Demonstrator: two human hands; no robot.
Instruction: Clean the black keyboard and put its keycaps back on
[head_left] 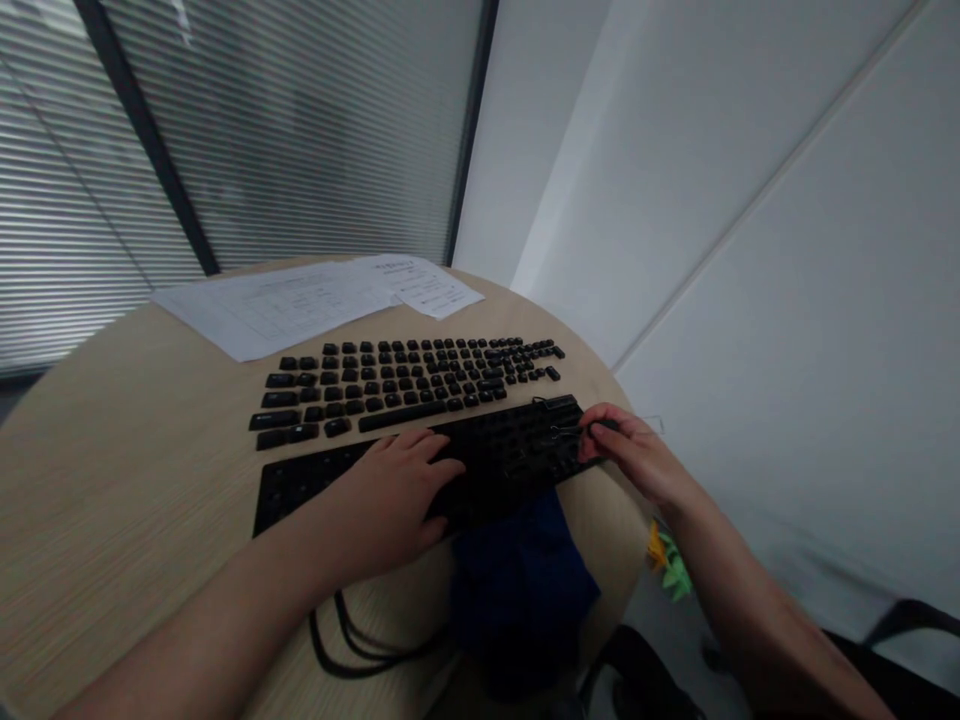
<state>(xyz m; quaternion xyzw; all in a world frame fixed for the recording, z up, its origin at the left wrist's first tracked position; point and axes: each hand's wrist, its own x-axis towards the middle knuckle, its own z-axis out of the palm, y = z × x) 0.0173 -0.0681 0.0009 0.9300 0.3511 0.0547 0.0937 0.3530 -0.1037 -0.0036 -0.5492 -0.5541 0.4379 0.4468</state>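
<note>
A black keyboard base [487, 445] lies on the round table, its keycaps off over much of it. Loose black keycaps [390, 385] are laid out in rows just beyond it. My left hand [401, 490] rests on the base's middle with fingers spread, holding nothing. At the right end of the base, my right hand [619, 445] pinches a small dark-handled tool with thin wire [606, 426], whose wire ends reach over the base. A thin wire piece [546, 402] shows at the base's far edge.
White printed papers [300, 300] lie at the table's far side. Dark blue cloth [525, 580] bunches at the near edge, beside a looped black cable [352, 665]. A pale wall [712, 180] stands right of the table [97, 480]. Orange and green items [667, 565] show below the right edge.
</note>
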